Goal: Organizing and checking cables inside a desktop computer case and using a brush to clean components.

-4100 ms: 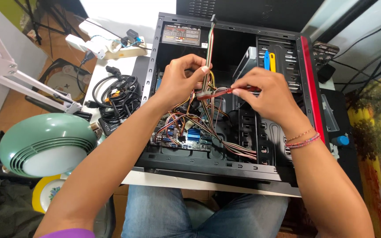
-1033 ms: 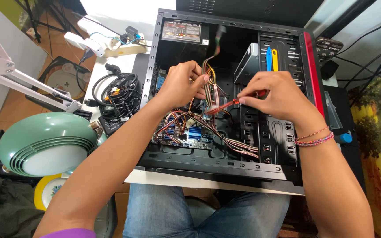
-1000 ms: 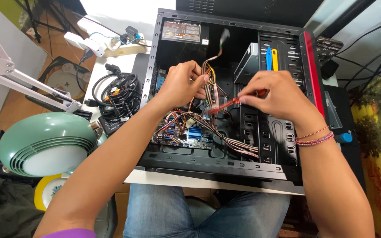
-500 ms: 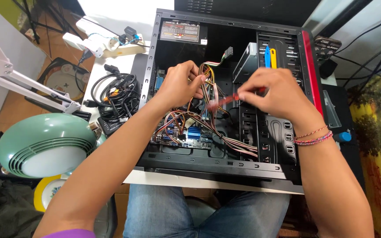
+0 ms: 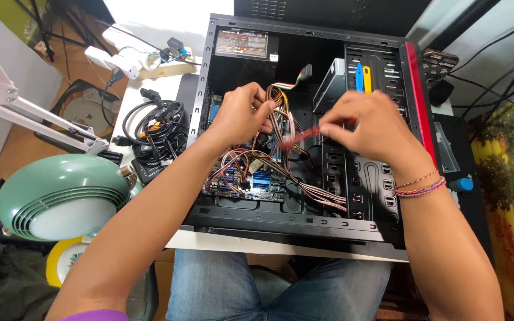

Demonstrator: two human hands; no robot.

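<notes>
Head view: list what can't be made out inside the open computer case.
- Red tool: motion-blurred; its tip and kind unclear.
- Right hand: its grip on the tool's handle is hidden by its own fingers.
- Left hand: covers the cable bundle it touches; connector hidden.
- Motherboard: largely covered by wires, parts too small.
- Computer case: far end cut by top edge.

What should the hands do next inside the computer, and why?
Probably hold the wires aside with the left hand and steady the red tool in the right hand. The tool looks blurred, and loose wires crowd the board inside the computer case.
</notes>
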